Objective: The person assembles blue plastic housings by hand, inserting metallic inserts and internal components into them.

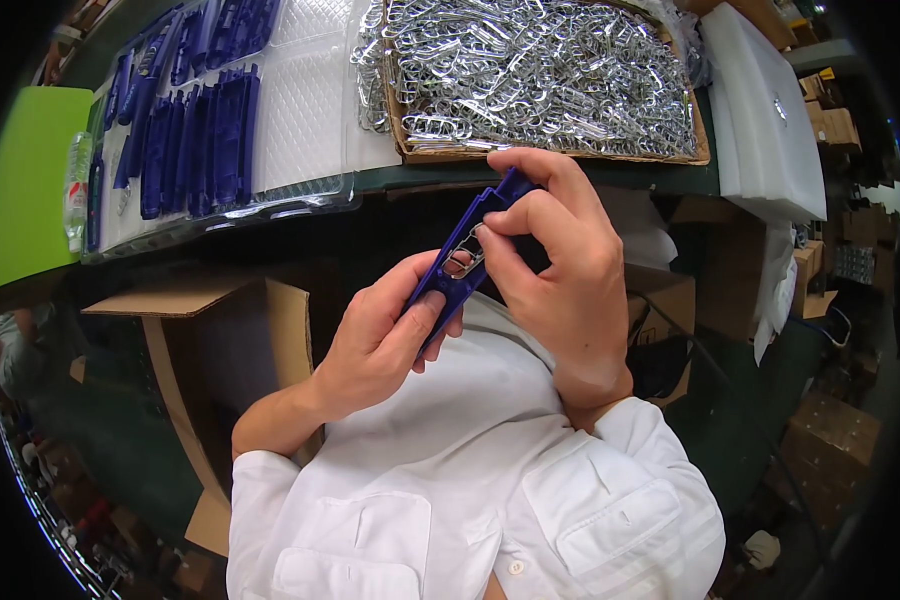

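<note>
A long, narrow blue plastic shell [456,291] is held at a slant in front of my chest. My left hand [375,325] grips its lower end, with the thumb laid along the top face. Set in the shell's recess is a bent shiny metal wire clip [462,257]. My right hand [575,250] has its thumb and a finger closed at the clip's upper end, while another finger curls over the shell's far tip. Those fingers partly cover the top of the clip.
Beyond my hands, a shallow cardboard box [406,140] is heaped with metal wire clips. A clear plastic tray [315,194] of blue shells [200,150] lies left, beside a bottle [76,190] and green board [30,190]. White foam [770,130] stands right; an open carton [185,300] sits below left.
</note>
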The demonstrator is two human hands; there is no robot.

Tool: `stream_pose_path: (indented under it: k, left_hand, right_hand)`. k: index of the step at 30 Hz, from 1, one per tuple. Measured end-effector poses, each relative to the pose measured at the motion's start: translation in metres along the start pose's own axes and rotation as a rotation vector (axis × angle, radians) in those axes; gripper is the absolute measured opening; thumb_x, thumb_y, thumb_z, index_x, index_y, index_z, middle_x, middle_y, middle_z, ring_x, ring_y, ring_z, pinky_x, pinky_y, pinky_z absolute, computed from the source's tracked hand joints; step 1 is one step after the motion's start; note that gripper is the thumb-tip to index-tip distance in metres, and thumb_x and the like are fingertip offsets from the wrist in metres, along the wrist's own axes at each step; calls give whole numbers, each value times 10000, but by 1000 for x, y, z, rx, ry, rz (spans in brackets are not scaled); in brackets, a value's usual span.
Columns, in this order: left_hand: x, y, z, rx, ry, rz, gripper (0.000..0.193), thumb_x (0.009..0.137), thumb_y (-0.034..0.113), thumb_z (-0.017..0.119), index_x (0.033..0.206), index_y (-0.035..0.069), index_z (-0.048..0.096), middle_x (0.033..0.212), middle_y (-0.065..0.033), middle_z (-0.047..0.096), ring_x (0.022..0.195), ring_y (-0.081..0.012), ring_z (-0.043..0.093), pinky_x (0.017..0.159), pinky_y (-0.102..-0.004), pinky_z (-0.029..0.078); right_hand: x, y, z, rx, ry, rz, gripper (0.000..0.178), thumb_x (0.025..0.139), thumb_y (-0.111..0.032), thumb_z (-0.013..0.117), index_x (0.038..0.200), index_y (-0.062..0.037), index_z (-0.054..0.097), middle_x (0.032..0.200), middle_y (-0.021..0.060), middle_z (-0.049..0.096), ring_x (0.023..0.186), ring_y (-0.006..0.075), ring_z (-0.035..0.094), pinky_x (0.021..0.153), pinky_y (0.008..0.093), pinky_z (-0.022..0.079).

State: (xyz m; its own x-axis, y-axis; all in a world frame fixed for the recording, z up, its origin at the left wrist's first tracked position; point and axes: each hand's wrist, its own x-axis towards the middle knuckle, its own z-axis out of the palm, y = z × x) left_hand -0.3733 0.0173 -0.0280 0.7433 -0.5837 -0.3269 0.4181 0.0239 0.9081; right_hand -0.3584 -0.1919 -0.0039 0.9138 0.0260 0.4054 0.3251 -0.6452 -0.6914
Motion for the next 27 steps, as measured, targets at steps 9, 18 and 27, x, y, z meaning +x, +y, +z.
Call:
stream_pose_path:
  k: [9,18,27]
  left_hand:
    - [3,-13,-6,98,-17,187,373,1084,43,499,1452,-16,526,931,-45,689,694,-72,586,626,-242,506]
    - [25,8,-5,173,18,111,248,1069,135,600,1227,-54,635,906,-72,721,755,-93,660,690,-257,559]
    - [43,0,-5,468,98,130,246,1030,144,595,903,-49,681,646,-65,651,594,-99,634,578,-267,513]
  right_hand:
    - [-6,-11,7,95,240,219,421,796,-51,835,1164,-50,632,1445,153,574,1161,307,708,892,385,597]
    - [-14,12,8,276,3,298,349,807,93,756,1097,-18,599,1190,96,714,1027,149,706,916,303,574]
    - [-21,21,23,321,-27,356,322,806,60,765,1067,-39,603,1022,47,692,871,87,662,770,255,555]
